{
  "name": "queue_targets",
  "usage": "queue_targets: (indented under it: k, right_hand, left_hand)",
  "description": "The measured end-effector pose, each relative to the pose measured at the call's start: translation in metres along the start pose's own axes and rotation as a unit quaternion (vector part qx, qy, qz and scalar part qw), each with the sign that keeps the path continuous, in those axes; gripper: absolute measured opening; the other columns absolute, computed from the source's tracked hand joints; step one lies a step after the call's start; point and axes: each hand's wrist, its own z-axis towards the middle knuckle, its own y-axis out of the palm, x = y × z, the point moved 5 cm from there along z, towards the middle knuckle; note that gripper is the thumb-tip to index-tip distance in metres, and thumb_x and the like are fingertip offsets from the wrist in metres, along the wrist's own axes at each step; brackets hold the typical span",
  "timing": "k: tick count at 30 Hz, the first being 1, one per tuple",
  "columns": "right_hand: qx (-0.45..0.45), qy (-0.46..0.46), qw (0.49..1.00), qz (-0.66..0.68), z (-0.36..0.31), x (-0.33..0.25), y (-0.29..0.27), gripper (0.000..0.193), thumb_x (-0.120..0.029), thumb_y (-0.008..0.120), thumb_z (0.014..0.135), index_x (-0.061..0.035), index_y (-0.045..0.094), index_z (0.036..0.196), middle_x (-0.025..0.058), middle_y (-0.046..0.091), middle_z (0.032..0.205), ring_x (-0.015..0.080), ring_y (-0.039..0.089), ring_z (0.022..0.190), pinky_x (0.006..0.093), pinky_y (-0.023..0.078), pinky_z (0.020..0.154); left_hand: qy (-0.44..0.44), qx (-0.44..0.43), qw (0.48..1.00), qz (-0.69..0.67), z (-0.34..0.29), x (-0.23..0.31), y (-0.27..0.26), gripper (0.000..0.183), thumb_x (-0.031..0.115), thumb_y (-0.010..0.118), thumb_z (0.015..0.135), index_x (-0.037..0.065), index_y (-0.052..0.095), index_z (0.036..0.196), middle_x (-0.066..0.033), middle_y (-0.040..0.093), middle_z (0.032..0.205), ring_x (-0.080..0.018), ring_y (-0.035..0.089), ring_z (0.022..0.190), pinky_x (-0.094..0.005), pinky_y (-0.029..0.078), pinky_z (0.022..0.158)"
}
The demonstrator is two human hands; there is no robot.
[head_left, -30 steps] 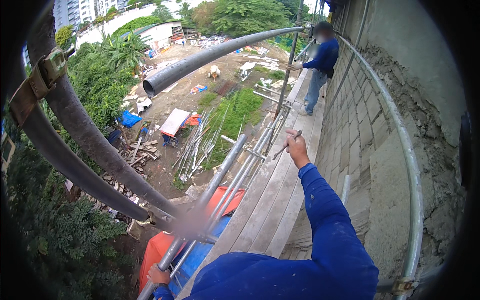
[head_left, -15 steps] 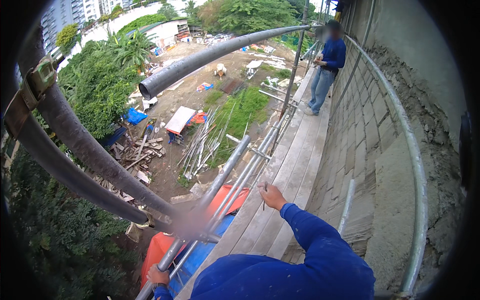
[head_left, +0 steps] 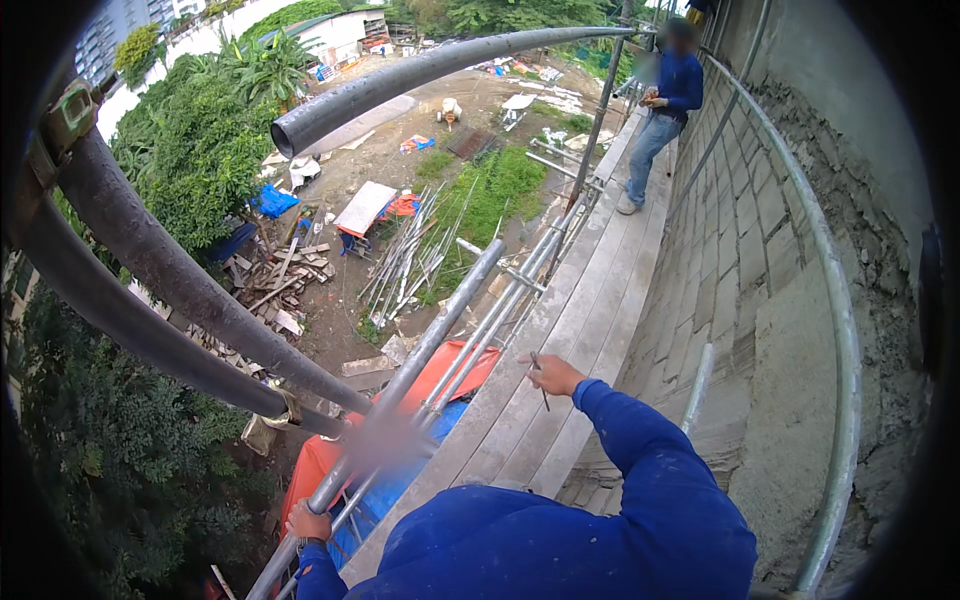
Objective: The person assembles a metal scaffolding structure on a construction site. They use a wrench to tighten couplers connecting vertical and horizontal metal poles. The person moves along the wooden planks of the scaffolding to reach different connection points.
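The block wall (head_left: 770, 260) rises on my right, rough grey mortar smeared over its upper part, with a curved grey pipe (head_left: 835, 330) running along in front of it. Below me the plank walkway (head_left: 590, 290) of the scaffold stretches ahead beside the wall, pale boards laid lengthwise. Far under its open left side lies the construction yard (head_left: 400, 190), littered with timber, sheets and bundles of rods, with trees (head_left: 190, 150) at its edge. Two thick dark tubes (head_left: 170, 290) cross close to my head on the left, and another dark tube (head_left: 420, 75) points out above the yard. Along the outer edge of the planks runs the slanted guardrail tube (head_left: 440, 330), silver and smooth, with thinner rails beside it. Another person (head_left: 665, 100) in a blue top and jeans stands on the planks far ahead, next to the wall.

My right hand (head_left: 553, 375), blue sleeve to the wrist, is stretched out over the planks, just inside the rails, its grip closed around a thin dark nail-like rod (head_left: 540, 382) that pokes out above and below my fingers. My left hand (head_left: 307, 522) sits low at the bottom of the view, its grip wrapped round the lower end of the guardrail tube.
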Motion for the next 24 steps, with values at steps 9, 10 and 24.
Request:
queue_targets:
  k: [9, 10, 24]
  right_hand:
    - [0.432, -0.077, 0.85, 0.291, 0.037, -0.06, -0.224, 0.029, -0.02, 0.053, 0.107, 0.0006, 0.063, 0.125, 0.0029, 0.063, 0.079, 0.0083, 0.054, 0.059, 0.0241, 0.046, 0.055]
    - [0.388, -0.059, 0.872, 0.294, 0.042, -0.065, -0.197, 0.028, -0.021, 0.054, 0.107, 0.0007, 0.063, 0.123, 0.0034, 0.064, 0.079, 0.0082, 0.054, 0.058, 0.0239, 0.045, 0.055]
    - [-0.276, 0.012, 0.846, 0.456, -0.036, -0.224, 0.23, 0.023, -0.021, 0.057, 0.107, 0.0003, 0.064, 0.111, 0.0089, 0.071, 0.092, 0.0131, 0.066, 0.071, 0.0279, 0.054, 0.068]
  left_hand:
    - [-0.009, 0.077, 0.994, -0.075, -0.017, 0.016, -0.009, 0.074, 0.025, 0.085, 0.075, 0.016, 0.055, 0.142, -0.0158, 0.05, 0.151, -0.0364, 0.044, 0.144, -0.067, 0.03, 0.118]
    - [0.005, 0.098, 0.991, -0.093, -0.029, 0.029, -0.019, 0.077, 0.022, 0.085, 0.075, 0.013, 0.052, 0.144, -0.019, 0.044, 0.155, -0.0376, 0.04, 0.146, -0.0649, 0.03, 0.118]
    - [0.29, -0.275, 0.826, -0.397, -0.101, 0.189, -0.03, 0.036, 0.025, 0.06, 0.102, 0.001, 0.063, 0.128, -0.0166, 0.068, 0.101, -0.0291, 0.067, 0.096, -0.0415, 0.052, 0.089]
